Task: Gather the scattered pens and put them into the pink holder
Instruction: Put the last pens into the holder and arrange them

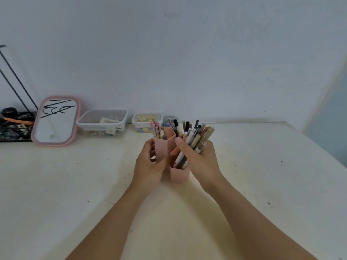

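Note:
The pink holder [179, 175], made of several hexagonal tubes, stands on the white table in the middle of the view. My left hand [150, 164] grips its left tube from the side. A few pens [157, 131] stand in that left tube, and more stand in the back tube. My right hand [201, 160] holds a bundle of pens [195, 136], its thumb across them, with their lower ends inside the holder's low front tube.
Along the wall stand a pink-framed mirror [55, 121], a clear lidded box [102, 122] and a smaller box of coloured bits [146, 121]. A black tray of clutter [15, 126] sits at far left. The table's right edge [319, 147] runs diagonally.

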A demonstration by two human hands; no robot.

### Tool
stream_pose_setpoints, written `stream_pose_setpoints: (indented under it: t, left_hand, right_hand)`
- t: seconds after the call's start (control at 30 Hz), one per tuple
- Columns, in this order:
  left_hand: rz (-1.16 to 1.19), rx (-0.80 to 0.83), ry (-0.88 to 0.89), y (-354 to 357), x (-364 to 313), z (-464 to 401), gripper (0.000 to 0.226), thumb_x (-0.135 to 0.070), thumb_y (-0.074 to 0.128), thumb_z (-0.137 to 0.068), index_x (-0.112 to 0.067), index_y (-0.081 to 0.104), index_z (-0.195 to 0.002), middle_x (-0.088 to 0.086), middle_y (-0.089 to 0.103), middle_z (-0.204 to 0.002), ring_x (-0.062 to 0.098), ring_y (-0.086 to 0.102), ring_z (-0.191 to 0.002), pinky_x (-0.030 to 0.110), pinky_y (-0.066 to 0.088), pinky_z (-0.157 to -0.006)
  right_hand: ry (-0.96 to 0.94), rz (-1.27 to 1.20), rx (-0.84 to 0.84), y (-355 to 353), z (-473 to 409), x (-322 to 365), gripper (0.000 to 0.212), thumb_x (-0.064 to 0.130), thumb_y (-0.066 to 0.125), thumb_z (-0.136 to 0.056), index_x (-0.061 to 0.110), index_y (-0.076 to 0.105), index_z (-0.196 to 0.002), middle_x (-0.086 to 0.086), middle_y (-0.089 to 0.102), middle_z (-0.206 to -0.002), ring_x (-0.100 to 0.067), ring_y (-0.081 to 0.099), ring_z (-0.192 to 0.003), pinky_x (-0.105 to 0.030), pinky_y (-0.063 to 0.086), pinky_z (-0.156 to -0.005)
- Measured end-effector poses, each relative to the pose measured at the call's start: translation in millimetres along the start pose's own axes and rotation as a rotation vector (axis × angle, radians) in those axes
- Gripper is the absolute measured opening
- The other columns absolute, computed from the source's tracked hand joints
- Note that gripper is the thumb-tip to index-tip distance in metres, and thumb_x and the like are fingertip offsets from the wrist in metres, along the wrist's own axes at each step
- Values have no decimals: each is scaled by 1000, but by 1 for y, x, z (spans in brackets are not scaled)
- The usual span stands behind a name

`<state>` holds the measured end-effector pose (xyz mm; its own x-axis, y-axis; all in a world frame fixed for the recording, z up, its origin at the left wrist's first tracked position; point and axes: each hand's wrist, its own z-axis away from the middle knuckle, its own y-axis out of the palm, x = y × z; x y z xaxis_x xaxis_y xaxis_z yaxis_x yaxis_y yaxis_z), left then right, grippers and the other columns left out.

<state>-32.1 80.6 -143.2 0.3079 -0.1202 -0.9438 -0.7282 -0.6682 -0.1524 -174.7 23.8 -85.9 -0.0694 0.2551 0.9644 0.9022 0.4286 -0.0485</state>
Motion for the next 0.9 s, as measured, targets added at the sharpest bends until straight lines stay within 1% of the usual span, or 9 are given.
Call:
stream_pose_setpoints:
  t: [0.13, 0.2, 0.27, 0.33, 0.43, 0.5, 0.63, 0.7, 0.9]
  left_hand:
    - [2, 1, -3, 0, -3, 2, 51, -40, 81, -78, -31, 59, -123, -13, 71, -112, 5, 67, -101, 18, 54, -70]
    - [8, 4, -5, 0, -3, 2, 60, -45, 81, -75, -29, 57, -127, -10, 70, -118, 10, 67, -106, 25, 57, -75]
    - [15, 7, -4, 0, -4, 3, 67, -53, 79, -70, -30, 56, -129, -11, 69, -119, 11, 67, -107, 32, 59, -80]
    - [19, 3, -5, 0, -4, 3, 70, -57, 77, -65, -33, 56, -127, -14, 69, -118, 9, 67, -106, 30, 59, -79]
    - [24, 3, -20, 0, -4, 3, 65, -54, 77, -64, -36, 57, -123, -18, 70, -113, 6, 67, -102, 23, 57, -73]
    - [35, 11, -35, 0, -3, 2, 60, -51, 79, -64, -38, 58, -120, -19, 71, -108, 6, 68, -100, 22, 55, -72]
    - [31, 10, -45, 0, -3, 2, 55, -44, 79, -70, -37, 58, -121, -18, 71, -108, 6, 68, -101, 20, 54, -71]
    - [39, 16, -50, 0, -2, 2, 54, -42, 77, -69, -36, 59, -120, -19, 72, -104, 6, 68, -100, 19, 53, -69]
    - [35, 44, -61, 0, -4, 3, 54, -32, 73, -69, -34, 58, -121, -12, 71, -108, 11, 67, -103, 28, 54, -74]
  right_hand:
    - [42, -114, -58, 3, 0, -1, 36, 31, 68, -94, 7, 74, -68, -17, 75, -70, -35, 75, -73, -48, 61, -77]
    - [32, -123, -106, 2, -3, 0, 36, 32, 69, -94, 13, 74, -64, -13, 75, -68, -31, 75, -69, -43, 63, -72]
    - [1, -112, -151, 0, -6, 1, 33, 32, 70, -94, 23, 76, -63, -5, 76, -67, -21, 76, -67, -30, 60, -66]
    - [-6, -99, -165, 0, -7, 1, 30, 33, 71, -93, 25, 76, -65, -3, 77, -68, -18, 76, -66, -28, 61, -66]
    - [17, -50, -160, 5, -7, -2, 27, 33, 73, -90, 14, 74, -71, -10, 76, -71, -29, 75, -71, -47, 63, -73]
    - [6, -14, -135, 7, -8, -2, 24, 30, 74, -87, 9, 73, -76, -11, 75, -71, -31, 75, -71, -53, 61, -74]
    - [-14, 75, -34, 10, -9, -1, 12, 25, 74, -85, 20, 74, -74, -5, 75, -66, -21, 75, -66, -51, 62, -75]
    - [43, 47, 13, 9, -10, -2, 9, 24, 75, -85, 22, 75, -76, -6, 76, -70, -23, 76, -71, -52, 62, -79]
    - [164, -20, 142, 3, -12, 5, 9, 26, 75, -83, 17, 78, -81, -9, 78, -81, -30, 76, -86, -53, 59, -90]
